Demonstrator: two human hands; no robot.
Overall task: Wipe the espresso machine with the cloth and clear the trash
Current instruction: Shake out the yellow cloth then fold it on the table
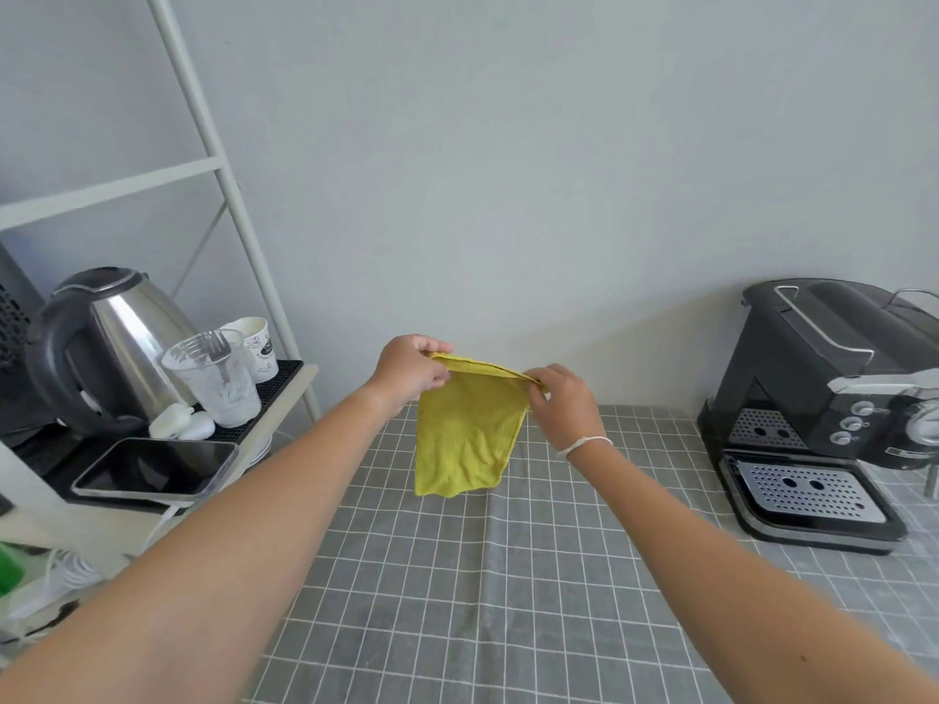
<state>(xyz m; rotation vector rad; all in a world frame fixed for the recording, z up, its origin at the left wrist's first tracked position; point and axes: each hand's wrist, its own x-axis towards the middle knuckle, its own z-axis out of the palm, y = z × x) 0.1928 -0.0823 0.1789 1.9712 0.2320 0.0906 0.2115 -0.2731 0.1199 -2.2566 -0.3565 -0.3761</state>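
A yellow cloth [465, 439] hangs folded above the table, held up by its top edge. My left hand [409, 373] pinches the cloth's left top corner and my right hand [561, 398] pinches its right top corner. The black espresso machine [813, 398] stands at the right edge of the table, well to the right of both hands, with its metal drip tray [808, 492] facing me. I see no trash on the table.
A grey checked tablecloth [508, 576] covers the table. On a white shelf rack [213, 165] to the left stand a steel kettle [112, 343], a clear plastic cup [218, 383], paper cups [256, 345] and a phone [152, 467].
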